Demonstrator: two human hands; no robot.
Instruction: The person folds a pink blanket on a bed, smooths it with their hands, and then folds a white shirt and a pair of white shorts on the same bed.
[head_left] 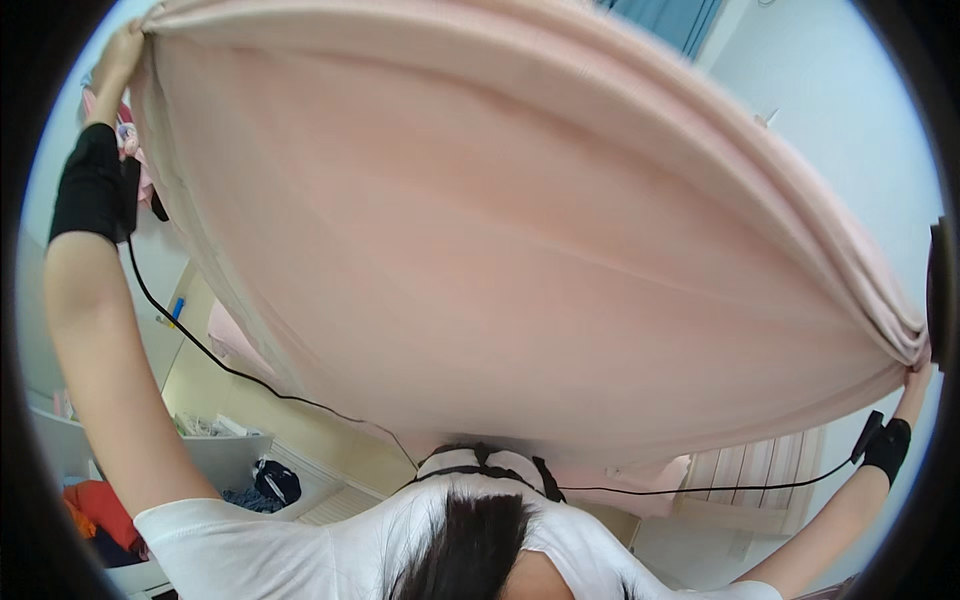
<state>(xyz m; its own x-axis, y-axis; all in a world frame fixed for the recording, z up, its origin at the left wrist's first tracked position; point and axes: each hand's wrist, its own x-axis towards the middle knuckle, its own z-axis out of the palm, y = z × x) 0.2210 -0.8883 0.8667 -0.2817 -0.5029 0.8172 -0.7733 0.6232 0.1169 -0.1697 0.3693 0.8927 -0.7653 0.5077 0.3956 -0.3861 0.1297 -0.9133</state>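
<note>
A large pale pink bed sheet (520,250) is stretched wide in front of me and fills most of the view. High at the far left, my left hand (122,52) is closed on one gathered corner of it. Out at the right rim, lower down, my right hand (916,380) grips the other end, where the cloth bunches into thick folds. Between the two hands the fabric bellies out, its upper edge rolled in layers and slightly blurred. The right fingers are small and partly hidden by the cloth.
Black cables (240,372) run from bands on both my forearms to my waist. At lower left, a shelf (235,455) holds small items, with dark clothing (275,485) and red clothing (105,515) nearby. A blue curtain (670,22) hangs at the top beside a pale wall (850,130).
</note>
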